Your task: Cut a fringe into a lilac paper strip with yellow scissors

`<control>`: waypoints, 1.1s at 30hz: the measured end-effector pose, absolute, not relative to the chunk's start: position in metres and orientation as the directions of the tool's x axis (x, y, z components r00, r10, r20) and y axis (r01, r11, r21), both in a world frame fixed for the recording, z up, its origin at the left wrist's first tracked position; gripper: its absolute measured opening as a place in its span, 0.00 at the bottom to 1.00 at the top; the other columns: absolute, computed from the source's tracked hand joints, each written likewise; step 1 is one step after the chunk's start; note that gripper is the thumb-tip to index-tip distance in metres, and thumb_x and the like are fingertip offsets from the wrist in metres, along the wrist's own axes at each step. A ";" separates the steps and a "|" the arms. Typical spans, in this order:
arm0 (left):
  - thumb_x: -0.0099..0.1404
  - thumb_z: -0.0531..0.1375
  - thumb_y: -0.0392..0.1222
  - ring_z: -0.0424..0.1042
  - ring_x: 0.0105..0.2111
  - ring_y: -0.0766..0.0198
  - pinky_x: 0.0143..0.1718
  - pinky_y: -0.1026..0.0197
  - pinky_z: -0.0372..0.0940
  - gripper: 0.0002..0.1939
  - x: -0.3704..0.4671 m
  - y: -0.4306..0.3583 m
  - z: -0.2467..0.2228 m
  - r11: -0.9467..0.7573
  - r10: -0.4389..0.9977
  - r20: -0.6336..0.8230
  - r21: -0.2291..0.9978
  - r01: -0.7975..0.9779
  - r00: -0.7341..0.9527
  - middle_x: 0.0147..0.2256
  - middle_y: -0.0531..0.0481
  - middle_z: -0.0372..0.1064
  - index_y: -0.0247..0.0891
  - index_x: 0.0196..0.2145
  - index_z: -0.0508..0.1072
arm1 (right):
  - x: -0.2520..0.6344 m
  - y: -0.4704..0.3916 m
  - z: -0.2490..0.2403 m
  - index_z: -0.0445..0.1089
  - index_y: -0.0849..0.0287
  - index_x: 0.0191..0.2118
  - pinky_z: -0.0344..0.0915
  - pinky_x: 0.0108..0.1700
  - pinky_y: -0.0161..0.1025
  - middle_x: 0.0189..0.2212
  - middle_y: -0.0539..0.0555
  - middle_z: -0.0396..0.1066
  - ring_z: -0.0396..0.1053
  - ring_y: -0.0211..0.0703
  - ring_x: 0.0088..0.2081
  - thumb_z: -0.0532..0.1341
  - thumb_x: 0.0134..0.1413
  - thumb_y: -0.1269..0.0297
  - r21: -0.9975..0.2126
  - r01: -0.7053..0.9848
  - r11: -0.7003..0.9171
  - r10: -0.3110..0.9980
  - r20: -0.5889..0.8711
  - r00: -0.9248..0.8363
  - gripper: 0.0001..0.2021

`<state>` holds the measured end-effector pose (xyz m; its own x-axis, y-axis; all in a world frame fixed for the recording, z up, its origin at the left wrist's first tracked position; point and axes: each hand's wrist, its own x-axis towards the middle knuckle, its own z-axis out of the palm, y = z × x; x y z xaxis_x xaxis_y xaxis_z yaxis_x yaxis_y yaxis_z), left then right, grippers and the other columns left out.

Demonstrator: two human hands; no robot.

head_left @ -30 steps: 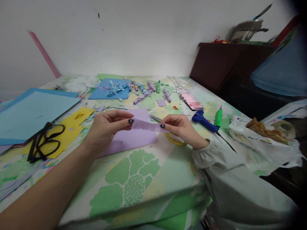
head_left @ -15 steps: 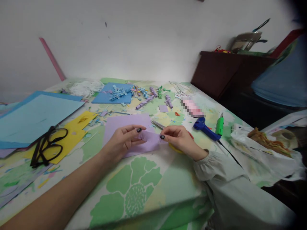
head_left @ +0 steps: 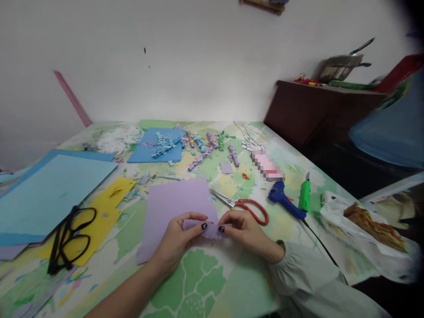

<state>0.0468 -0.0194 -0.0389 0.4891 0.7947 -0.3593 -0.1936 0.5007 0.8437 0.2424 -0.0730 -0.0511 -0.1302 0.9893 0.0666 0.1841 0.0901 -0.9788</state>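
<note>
Between my hands is a small purple paper strip (head_left: 212,230) with a fringed lower edge. My left hand (head_left: 180,234) pinches its left part between thumb and fingers. At the strip's right end, my right hand (head_left: 245,232) grips it with closed fingertips. A larger purple sheet (head_left: 175,198) lies flat on the table, partly under my left hand. Just beyond my right hand rest red-handled scissors (head_left: 232,202), their blades pointing to the upper left. A small purple square (head_left: 226,168) and several rolled purple paper pieces (head_left: 233,155) lie farther back.
A blue glue gun (head_left: 286,203) and green cutter (head_left: 304,194) lie right, near a plastic bag with food (head_left: 374,225). Black glasses (head_left: 71,240), yellow paper (head_left: 109,205) and blue sheets (head_left: 56,190) cover the left. White shreds (head_left: 119,139) and a blue pad (head_left: 142,152) are behind.
The view has tilted up, so the table items appear lower. The strip's fringed edge now shows between my hands, and the scissors are less covered by my right hand.
</note>
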 end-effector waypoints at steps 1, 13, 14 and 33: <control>0.46 0.73 0.38 0.76 0.25 0.62 0.30 0.63 0.70 0.14 0.047 -0.019 -0.038 0.504 0.795 -0.364 0.842 -0.194 0.486 0.25 0.48 0.79 0.35 0.32 0.78 | 0.243 -0.072 -0.053 0.73 0.63 0.38 0.71 0.36 0.41 0.34 0.53 0.74 0.73 0.44 0.34 0.63 0.60 0.61 -0.979 0.186 0.083 0.988 0.056 -0.146 0.09; 0.56 0.65 0.41 0.76 0.37 0.59 0.39 0.63 0.72 0.11 0.042 -0.016 -0.005 0.491 0.829 -0.244 0.750 -0.444 0.504 0.37 0.42 0.79 0.34 0.36 0.80 | 0.240 -0.055 -0.029 0.72 0.63 0.40 0.71 0.38 0.43 0.36 0.54 0.74 0.72 0.44 0.36 0.63 0.61 0.62 -0.985 0.079 0.156 0.984 0.148 -0.103 0.08; 0.55 0.65 0.42 0.76 0.40 0.58 0.43 0.61 0.71 0.11 0.042 -0.016 0.001 0.486 0.831 -0.227 0.740 -0.464 0.508 0.37 0.42 0.80 0.34 0.36 0.80 | 0.237 -0.052 -0.019 0.73 0.62 0.35 0.69 0.36 0.40 0.31 0.53 0.73 0.71 0.43 0.33 0.65 0.58 0.62 -0.982 0.056 0.179 0.981 0.174 -0.083 0.08; 0.59 0.62 0.48 0.72 0.46 0.53 0.46 0.54 0.66 0.18 0.084 0.012 0.077 -0.020 0.889 0.296 0.787 -0.617 0.350 0.43 0.45 0.76 0.40 0.46 0.76 | 0.241 -0.023 0.103 0.73 0.57 0.38 0.63 0.29 0.34 0.28 0.48 0.72 0.67 0.38 0.27 0.65 0.52 0.73 -0.847 0.274 0.455 0.888 0.454 -0.069 0.07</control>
<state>0.0844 0.0119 0.0771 0.3497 0.8888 0.2962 -0.6165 -0.0197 0.7871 0.2409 -0.0234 0.1033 -0.0690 0.8881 0.4544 0.2739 0.4548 -0.8474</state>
